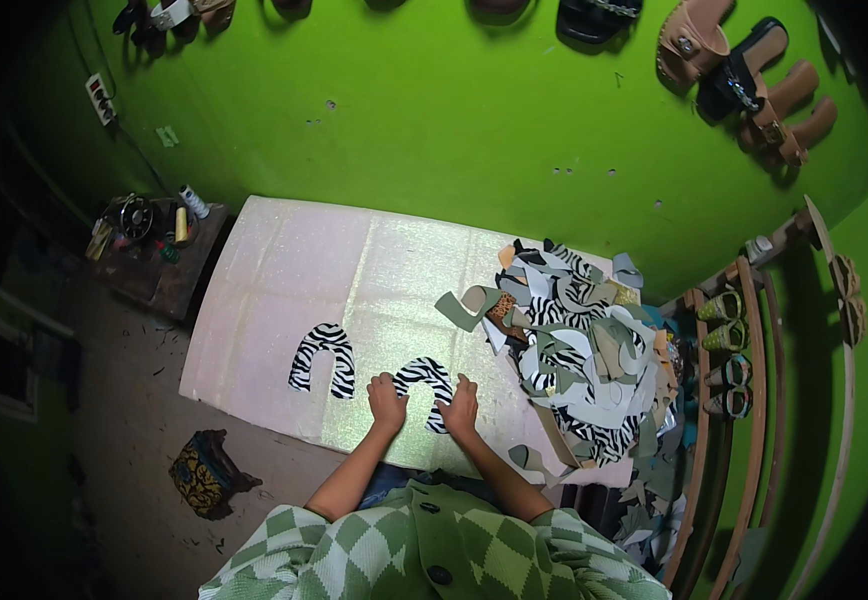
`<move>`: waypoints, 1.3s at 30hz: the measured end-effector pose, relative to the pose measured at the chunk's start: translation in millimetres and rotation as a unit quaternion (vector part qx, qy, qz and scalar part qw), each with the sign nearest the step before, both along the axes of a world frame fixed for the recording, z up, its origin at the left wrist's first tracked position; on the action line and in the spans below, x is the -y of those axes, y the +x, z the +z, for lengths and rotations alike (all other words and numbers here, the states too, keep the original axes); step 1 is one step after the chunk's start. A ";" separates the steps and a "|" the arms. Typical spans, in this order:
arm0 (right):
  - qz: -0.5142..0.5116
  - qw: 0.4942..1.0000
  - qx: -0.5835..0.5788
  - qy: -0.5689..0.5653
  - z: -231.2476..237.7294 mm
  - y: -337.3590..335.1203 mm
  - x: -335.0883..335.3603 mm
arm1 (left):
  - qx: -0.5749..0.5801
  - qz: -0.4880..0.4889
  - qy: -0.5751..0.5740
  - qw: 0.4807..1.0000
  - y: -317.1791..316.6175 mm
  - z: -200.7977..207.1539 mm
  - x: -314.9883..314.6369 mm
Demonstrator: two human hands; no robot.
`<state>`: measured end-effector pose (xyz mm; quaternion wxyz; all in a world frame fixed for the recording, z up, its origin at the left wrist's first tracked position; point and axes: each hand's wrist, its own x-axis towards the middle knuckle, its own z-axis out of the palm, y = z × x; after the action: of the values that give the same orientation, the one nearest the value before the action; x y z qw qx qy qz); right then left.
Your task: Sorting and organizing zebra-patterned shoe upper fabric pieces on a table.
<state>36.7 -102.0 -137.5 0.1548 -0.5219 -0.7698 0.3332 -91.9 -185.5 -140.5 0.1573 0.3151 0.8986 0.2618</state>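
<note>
Two curved, U-shaped pieces of zebra-print material lie on the pale, shimmery tabletop (284, 260). My left hand (387, 402) is at the left leg of the nearer zebra-print piece (424, 370), fingers close together and thumb toward its inner side. At the right leg, my right hand (460, 405) grips the edge with its thumb inward, while the lower end of that leg shows below the thumb. My hands cover parts of this piece. The other zebra-print piece (322, 350) rests apart to the left, its curve pointing away from me.
A heap of scraps (594, 340) covers the table's right side. Beyond it stands a wooden rack (744, 420) with green sandals (722, 322). Thread spools (182, 222) sit on a small dark table (154, 280) at left. A patterned bundle (204, 475) lies on the floor.
</note>
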 end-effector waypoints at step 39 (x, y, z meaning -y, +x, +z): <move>0.011 0.990 -0.091 -0.104 -2.6 -209.1 39.5 | 0.175 -0.079 0.122 0.974 -264.2 -18.8 78.8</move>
<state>-172.4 -141.5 -140.1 0.1656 -0.4939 -0.7196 0.4592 -356.1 -264.2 -159.2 0.2928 0.3510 0.7908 0.4070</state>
